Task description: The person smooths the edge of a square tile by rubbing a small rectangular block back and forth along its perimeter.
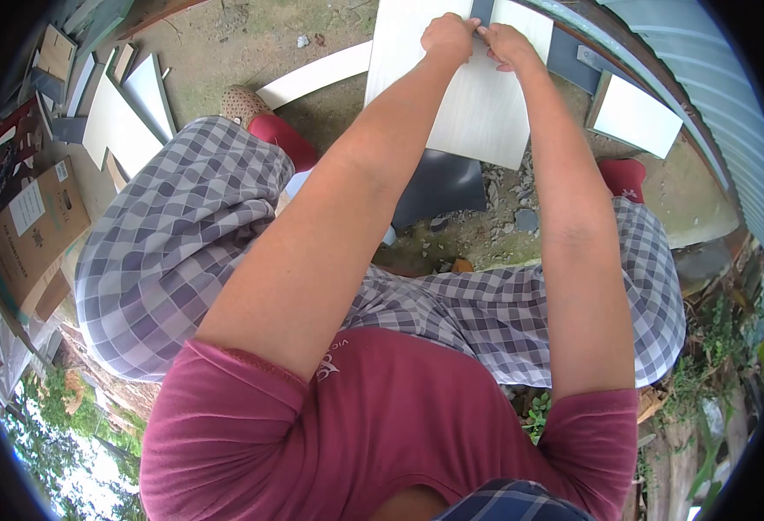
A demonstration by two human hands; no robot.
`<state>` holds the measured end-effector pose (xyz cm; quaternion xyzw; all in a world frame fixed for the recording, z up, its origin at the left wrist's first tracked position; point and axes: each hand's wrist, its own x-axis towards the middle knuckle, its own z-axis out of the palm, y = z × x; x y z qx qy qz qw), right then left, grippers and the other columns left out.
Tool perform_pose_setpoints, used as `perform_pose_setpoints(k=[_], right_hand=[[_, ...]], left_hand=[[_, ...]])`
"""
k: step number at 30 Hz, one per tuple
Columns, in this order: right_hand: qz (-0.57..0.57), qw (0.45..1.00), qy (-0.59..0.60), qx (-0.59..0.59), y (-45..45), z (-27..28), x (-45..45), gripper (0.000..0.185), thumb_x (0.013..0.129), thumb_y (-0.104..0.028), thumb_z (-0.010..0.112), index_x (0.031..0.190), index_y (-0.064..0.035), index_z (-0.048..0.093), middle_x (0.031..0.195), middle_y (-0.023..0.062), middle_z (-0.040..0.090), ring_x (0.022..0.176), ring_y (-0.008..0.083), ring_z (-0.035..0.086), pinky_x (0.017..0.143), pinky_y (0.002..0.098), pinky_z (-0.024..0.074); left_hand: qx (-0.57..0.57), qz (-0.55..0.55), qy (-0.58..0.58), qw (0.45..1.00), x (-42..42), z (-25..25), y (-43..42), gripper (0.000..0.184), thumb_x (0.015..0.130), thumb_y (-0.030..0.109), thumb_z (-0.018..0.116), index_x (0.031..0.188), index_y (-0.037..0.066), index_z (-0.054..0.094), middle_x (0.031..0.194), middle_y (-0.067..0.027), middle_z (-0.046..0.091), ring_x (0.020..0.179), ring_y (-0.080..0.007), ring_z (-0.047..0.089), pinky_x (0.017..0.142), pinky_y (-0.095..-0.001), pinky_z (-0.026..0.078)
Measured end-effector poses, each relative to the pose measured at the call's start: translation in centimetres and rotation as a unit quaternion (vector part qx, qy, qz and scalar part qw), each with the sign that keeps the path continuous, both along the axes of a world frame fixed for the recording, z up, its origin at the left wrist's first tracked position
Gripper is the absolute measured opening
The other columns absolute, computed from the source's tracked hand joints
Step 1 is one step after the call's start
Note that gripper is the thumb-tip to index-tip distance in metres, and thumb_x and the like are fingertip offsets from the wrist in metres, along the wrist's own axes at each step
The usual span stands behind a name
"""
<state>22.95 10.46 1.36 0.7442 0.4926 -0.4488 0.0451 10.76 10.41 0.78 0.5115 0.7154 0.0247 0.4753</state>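
L hand [449, 39] and R hand [510, 48] meet at the near end of 1 dark strip [483, 10], which lies on the far part of a pale board [477, 126] out front, btwn the person's feet. Fingers on both are curled in, the 2 thumbs almost tip to tip at the strip; can't tell if they actually pinch it or just press, b/c the contact is too small to see. To do this well: keep thumbs on opp. sides of the strip, press evenly w/ L and R, and watch the strip stays parallel to the board's long edges. Arms are almost straight, so control is prob. weak; sliding the board closer would help. Near end sits over a dark sheet [443, 187] beside rubble [521, 195], so check it doesn't rock.
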Motion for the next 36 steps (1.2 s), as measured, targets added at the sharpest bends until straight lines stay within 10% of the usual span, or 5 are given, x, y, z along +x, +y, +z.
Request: perform_pose_setpoints(k=[12, 18, 36], right_hand=[[0.015, 0.999, -0.027, -0.033, -13.1, -0.1, 1.5, 0.043, 0.091, -0.045, 0.043, 0.098, -0.0068, 0.061, 0.078, 0.0081, 0.063, 0.069, 0.0245, 0.063, 0.067, 0.0382, 0.0526], [0.055, 0.995, -0.063, -0.055, -18.0, -0.6, 1.1, 0.04, 0.091, -0.047, 0.041, 0.106, -0.0165, 0.062, 0.108, 0.0094, 0.064, 0.104, 0.0294, 0.059, 0.085, 0.0448, 0.0467], [0.068, 0.996, -0.056, -0.019, -19.3, 0.0, -1.3, 0.037, 0.091, -0.045, 0.046, 0.103, -0.0135, 0.063, 0.11, 0.0107, 0.063, 0.103, 0.0289, 0.059, 0.084, 0.0435, 0.0474]], left_hand=[[0.005, -0.057, -0.045, 0.997, 0.5, -1.3, -12.6, 0.043, 0.091, 0.043, 0.048, 0.082, 0.006, 0.066, 0.06, -0.0059, 0.065, 0.053, -0.0165, 0.065, 0.059, -0.0295, 0.051], [0.022, -0.051, -0.078, 0.995, -0.3, -1.1, -17.8, 0.045, 0.092, 0.04, 0.047, 0.072, 0.003, 0.064, 0.057, -0.0082, 0.063, 0.05, -0.0182, 0.063, 0.055, -0.031, 0.051], [0.002, -0.004, -0.084, 0.996, -2.5, 0.7, -19.5, 0.046, 0.091, 0.04, 0.05, 0.069, 0.003, 0.064, 0.053, -0.0069, 0.062, 0.048, -0.0189, 0.063, 0.055, -0.0331, 0.05]])
